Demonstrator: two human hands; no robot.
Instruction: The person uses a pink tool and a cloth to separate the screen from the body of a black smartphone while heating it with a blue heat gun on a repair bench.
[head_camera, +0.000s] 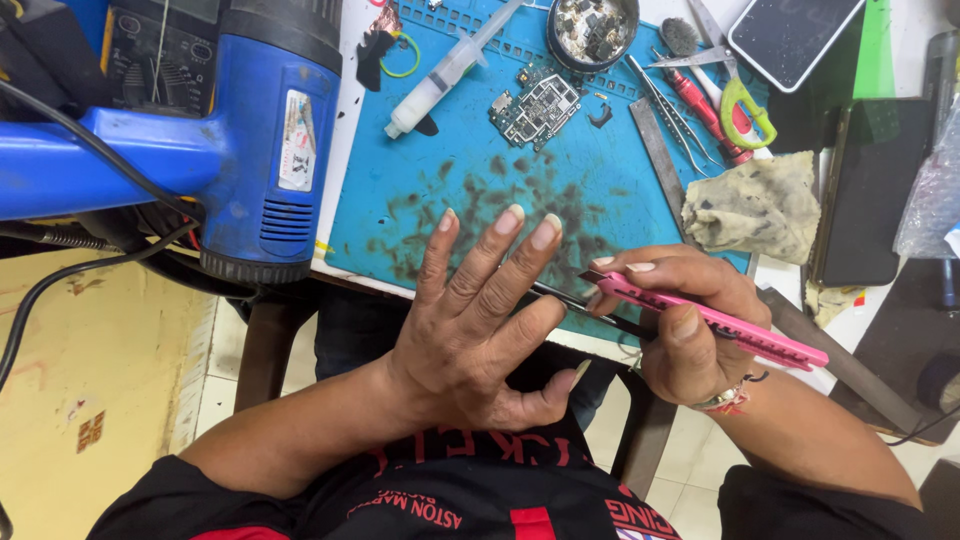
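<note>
From my remote seat I see my left hand (480, 320) spread flat and wide, fingers fanned toward twelve o'clock, pressing down on a thin dark flat piece (562, 297) whose edge pokes out at its three o'clock side, at the near edge of the stained blue rubber work mat (600, 170). My right hand (680, 320) is closed around a slim pink plastic utility knife (715, 320), its tip aimed toward nine o'clock and meeting that dark piece just beside my left fingers.

At ten o'clock from my left hand sits a bulky blue heat gun (250, 140) with black cords. At twelve o'clock on the mat lie a small green circuit board (537, 108), a white syringe (450, 70) and a round dark tin of tiny parts (593, 30). Toward two o'clock I make out a grimy yellowish cloth (755, 205), metal tweezers (675, 110), a red-handled screwdriver (705, 110) and a dark smartphone (790, 30).
</note>
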